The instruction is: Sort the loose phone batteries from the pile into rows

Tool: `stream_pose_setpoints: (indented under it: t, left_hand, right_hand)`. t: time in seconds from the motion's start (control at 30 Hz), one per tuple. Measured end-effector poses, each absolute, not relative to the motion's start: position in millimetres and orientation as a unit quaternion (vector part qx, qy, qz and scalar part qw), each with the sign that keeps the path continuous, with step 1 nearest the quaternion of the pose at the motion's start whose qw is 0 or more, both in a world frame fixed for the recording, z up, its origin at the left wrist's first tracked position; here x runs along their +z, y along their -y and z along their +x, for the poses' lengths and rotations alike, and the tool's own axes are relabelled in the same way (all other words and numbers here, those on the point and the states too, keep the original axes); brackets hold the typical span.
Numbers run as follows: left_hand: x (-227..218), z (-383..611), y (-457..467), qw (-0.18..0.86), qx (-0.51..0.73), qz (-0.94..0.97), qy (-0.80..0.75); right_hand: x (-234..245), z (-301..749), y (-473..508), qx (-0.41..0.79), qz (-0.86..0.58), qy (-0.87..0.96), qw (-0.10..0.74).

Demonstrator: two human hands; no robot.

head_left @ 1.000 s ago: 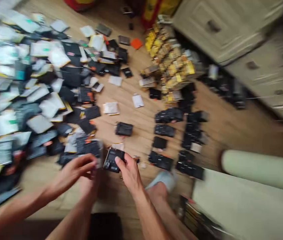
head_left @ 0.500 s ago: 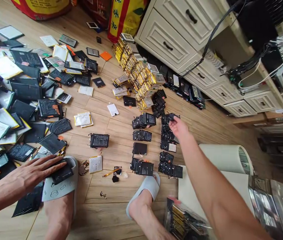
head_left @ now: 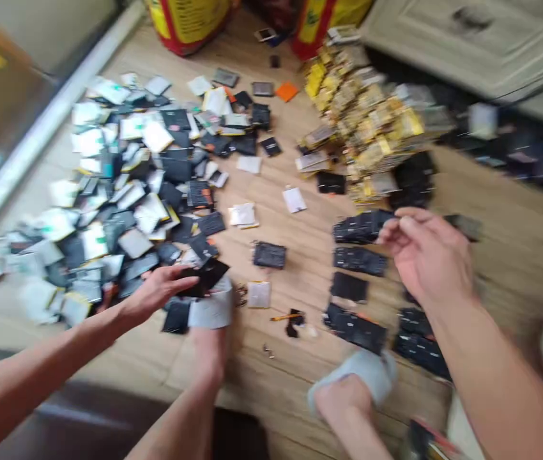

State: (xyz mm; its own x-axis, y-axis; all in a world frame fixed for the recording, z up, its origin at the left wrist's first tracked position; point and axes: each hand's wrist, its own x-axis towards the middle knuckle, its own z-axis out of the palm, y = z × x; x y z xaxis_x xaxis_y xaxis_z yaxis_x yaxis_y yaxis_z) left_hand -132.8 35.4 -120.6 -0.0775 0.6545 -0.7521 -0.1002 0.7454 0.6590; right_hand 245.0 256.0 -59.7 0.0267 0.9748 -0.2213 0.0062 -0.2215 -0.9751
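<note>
My left hand point(head_left: 163, 287) is closed on a black phone battery point(head_left: 210, 276), held above my left slipper point(head_left: 211, 306) at the edge of the loose pile. My right hand point(head_left: 427, 255) is loosely curled beside the right end of a row of black batteries point(head_left: 358, 228). I make out nothing between its blurred fingers. Below that row lie another short row point(head_left: 360, 260), a flat black battery point(head_left: 349, 287) and a longer row point(head_left: 355, 327). My right forearm partly hides a further column of black batteries point(head_left: 418, 348).
A broad heap of loose batteries point(head_left: 132, 191) covers the floor at left. Tall yellow-edged battery stacks point(head_left: 367, 115) stand near the cabinet point(head_left: 434, 45). One black battery stack point(head_left: 269, 255) and a silver battery point(head_left: 259, 294) lie between my feet. My right slipper point(head_left: 360, 377) is close to the rows.
The view has swung left, showing more of the heap and blurring the picture. My left hand has lifted its battery slightly off the slipper. My right hand has left the right-hand column.
</note>
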Motion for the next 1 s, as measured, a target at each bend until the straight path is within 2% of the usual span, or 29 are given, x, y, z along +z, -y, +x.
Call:
stream_pose_setpoints:
  t: [0.1, 0.17, 0.27, 0.4, 0.53, 0.77, 0.87, 1.0]
  left_hand:
    - [-113.5, -164.6, -25.7, 0.673, 0.297, 0.215, -0.642]
    - [-116.9, -164.7, -15.8, 0.697, 0.322, 0.192, -0.611]
    - [-123.7, -156.0, -5.5, 0.730, 0.348, 0.144, -0.570]
    - [-127.3, -159.2, 4.4, 0.743, 0.352, 0.110, -0.559]
    - [-131.3, -169.5, 15.3, 0.720, 0.362, 0.091, -0.586]
    - [-131.9, -170.1, 20.5, 0.709, 0.413, 0.008, -0.572]
    - [-121.0, -173.0, 22.3, 0.732, 0.416, -0.023, -0.539]
    - [-112.6, -182.5, 31.0, 0.753, 0.386, -0.024, -0.533]
  right_hand:
    - [-95.4, 182.6, -175.9, 0.686, -0.523, 0.464, 0.202]
    - [-123.3, 134.0, -129.2, 0.737, -0.485, 0.456, 0.115]
    - [-158.4, 70.9, -82.4, 0.767, -0.438, 0.457, 0.103]
    - [-180.2, 32.2, -63.1, 0.766, -0.485, 0.399, 0.138]
    - [-183.0, 35.7, -64.6, 0.757, -0.532, 0.337, 0.176]
    - [-165.0, 38.6, -45.1, 0.786, -0.510, 0.304, 0.173]
    - [-160.0, 22.8, -25.1, 0.786, -0.499, 0.331, 0.152]
    - [-156.5, -2.0, -1.0, 0.743, -0.511, 0.425, 0.076]
